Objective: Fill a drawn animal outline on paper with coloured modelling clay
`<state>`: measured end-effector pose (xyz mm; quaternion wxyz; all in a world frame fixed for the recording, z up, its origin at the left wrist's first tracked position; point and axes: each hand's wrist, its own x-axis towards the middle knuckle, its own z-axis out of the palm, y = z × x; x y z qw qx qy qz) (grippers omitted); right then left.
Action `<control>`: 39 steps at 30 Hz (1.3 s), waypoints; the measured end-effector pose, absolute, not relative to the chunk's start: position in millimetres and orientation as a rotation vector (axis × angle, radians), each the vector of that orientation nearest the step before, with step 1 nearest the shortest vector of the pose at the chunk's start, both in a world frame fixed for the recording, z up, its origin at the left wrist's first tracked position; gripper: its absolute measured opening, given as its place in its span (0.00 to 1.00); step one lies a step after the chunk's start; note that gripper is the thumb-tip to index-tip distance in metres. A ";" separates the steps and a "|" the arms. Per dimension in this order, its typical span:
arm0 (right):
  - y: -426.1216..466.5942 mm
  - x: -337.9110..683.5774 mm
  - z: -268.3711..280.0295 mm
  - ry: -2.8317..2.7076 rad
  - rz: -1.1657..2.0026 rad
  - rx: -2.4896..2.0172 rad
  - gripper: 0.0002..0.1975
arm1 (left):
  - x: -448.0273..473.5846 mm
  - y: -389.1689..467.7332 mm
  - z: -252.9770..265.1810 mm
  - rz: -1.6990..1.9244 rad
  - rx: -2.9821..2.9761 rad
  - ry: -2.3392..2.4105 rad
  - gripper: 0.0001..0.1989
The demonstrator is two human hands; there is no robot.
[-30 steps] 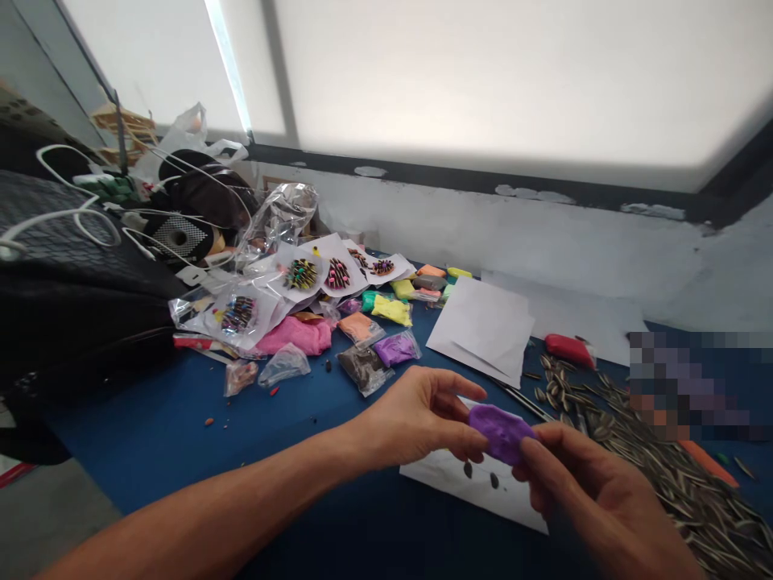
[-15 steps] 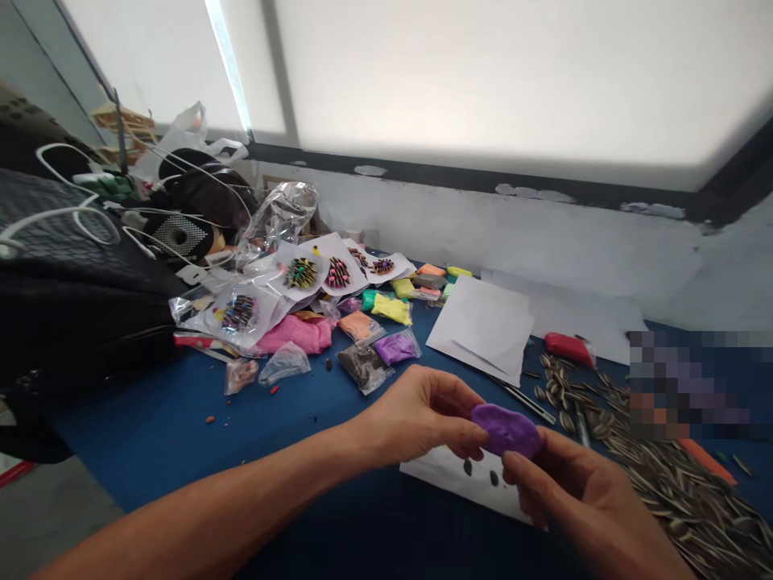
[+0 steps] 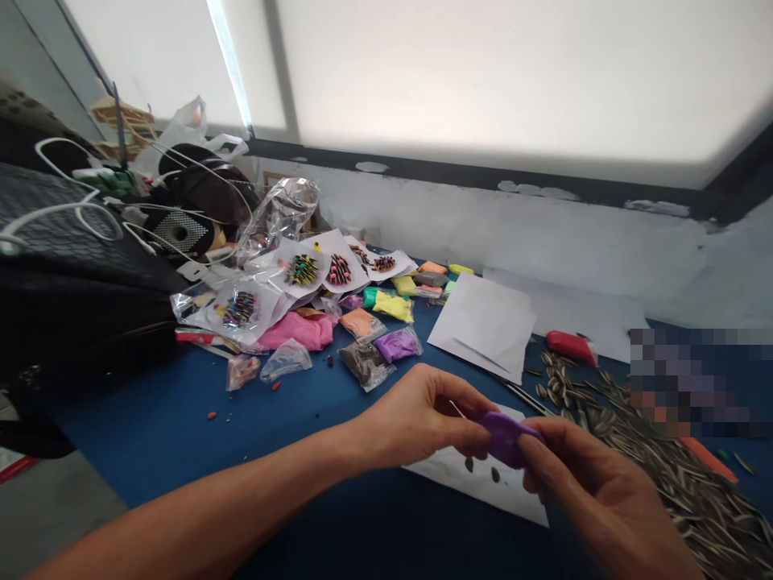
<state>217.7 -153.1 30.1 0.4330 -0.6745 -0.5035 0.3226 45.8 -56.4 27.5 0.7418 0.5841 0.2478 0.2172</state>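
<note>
A flattened piece of purple modelling clay (image 3: 504, 439) is held between both hands above the table. My left hand (image 3: 426, 419) pinches its left edge between thumb and fingers. On the opposite edge, my right hand (image 3: 580, 475) grips it with the thumb pressed on the near face. Below the clay lies a white paper sheet (image 3: 447, 475) with a few dark seeds (image 3: 495, 475) on it. A large pile of striped sunflower seeds (image 3: 670, 475) spreads beside my right hand. Parts of the sheet are hidden behind my hands.
Bagged clay, including a purple packet (image 3: 398, 345) and a yellow packet (image 3: 394, 306), lies across the blue table (image 3: 181, 435). Paper sheets (image 3: 483, 322) and a red packet (image 3: 571, 346) sit farther back. Decorated seed pieces (image 3: 303, 270) rest on papers at left, near a black bag (image 3: 78, 298).
The purple clay has tilted and now shows a narrower face. My right hand has shifted its hold, with the thumb farther up over the clay.
</note>
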 end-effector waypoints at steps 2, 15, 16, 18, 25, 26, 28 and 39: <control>-154.3 217.6 31.9 -1.162 0.776 -1.712 0.16 | 45.0 -54.3 29.8 0.499 1.310 0.531 0.19; -143.7 231.3 39.8 -1.304 0.709 -1.825 0.21 | 24.4 -44.3 44.6 0.509 2.015 0.692 0.27; -144.7 230.3 38.1 -1.310 0.725 -1.815 0.21 | 25.4 -46.3 45.7 0.498 1.953 0.658 0.29; -147.5 227.8 34.2 -1.350 0.767 -1.752 0.18 | 29.0 -50.9 46.7 0.433 1.789 0.557 0.33; -149.7 232.7 27.9 -1.602 0.510 -1.866 0.21 | 36.1 -51.6 40.2 0.428 1.542 0.592 0.11; -148.0 238.3 28.2 -1.611 0.356 -1.912 0.22 | 33.8 -48.3 41.9 0.474 1.530 0.580 0.09; -144.0 252.2 29.0 -1.659 0.039 -1.973 0.19 | 27.6 -40.7 47.4 0.535 1.535 0.565 0.07; -140.0 284.8 28.1 -1.704 -0.188 -2.449 0.17 | 19.2 -21.8 60.7 0.620 0.859 0.449 0.11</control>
